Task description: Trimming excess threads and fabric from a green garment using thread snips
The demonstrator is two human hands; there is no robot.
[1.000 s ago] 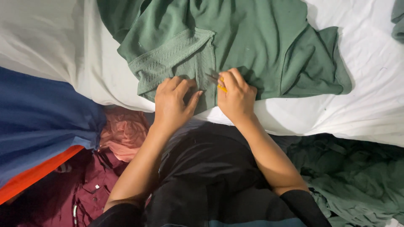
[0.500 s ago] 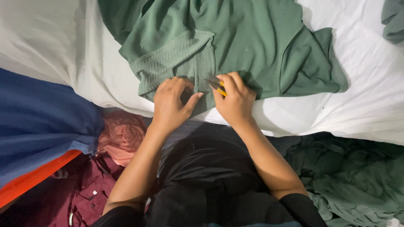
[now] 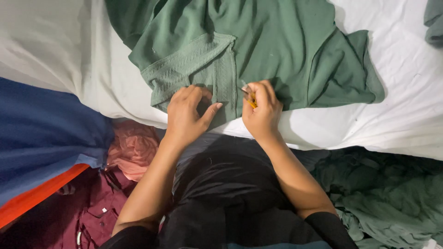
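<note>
A green garment (image 3: 258, 41) lies spread on a white sheet (image 3: 392, 115), its ribbed collar and placket (image 3: 194, 69) turned toward me. My left hand (image 3: 187, 115) presses flat on the placket's lower edge, fingers apart. Just to its right, my right hand (image 3: 260, 110) is closed around a small yellow-handled tool (image 3: 249, 97) whose metal tip touches the green fabric beside the placket. Most of the tool is hidden in my fist.
Blue and orange cloth (image 3: 41, 138) lies at the left. Pink cloth (image 3: 134, 147) and a maroon garment (image 3: 87, 212) sit below it. A heap of dark green fabric (image 3: 392, 198) fills the lower right. My black-clothed lap (image 3: 226, 198) is under my forearms.
The hands have stayed on the same spot of the placket. The view has drifted slightly; my right hand shifted a little on the tool.
</note>
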